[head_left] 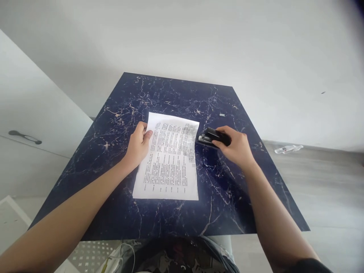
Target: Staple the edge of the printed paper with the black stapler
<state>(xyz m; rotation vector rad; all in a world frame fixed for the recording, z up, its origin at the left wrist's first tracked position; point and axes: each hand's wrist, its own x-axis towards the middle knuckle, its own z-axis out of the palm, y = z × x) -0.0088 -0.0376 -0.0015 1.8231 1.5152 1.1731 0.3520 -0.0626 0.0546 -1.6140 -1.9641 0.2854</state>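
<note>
Printed sheets of paper (167, 163) are held up a little over the table, tilted, with lines of text running across them. My left hand (139, 144) grips their left edge, thumb on top and fingers underneath. In my right hand (236, 146) is a black stapler (213, 136), its jaws pointing left at the right edge of the paper. The stapler's mouth is apart and lies close beside that edge; whether it touches the paper I cannot tell. How many sheets there are is not visible.
A dark blue marble-patterned table (170, 91) stands against a white wall. A small staple strip or light block (222, 115) lies at its back right. On the floor to the right is a clear plastic wrapper (288, 149). A white cabinet with a dark handle (25, 137) stands at left.
</note>
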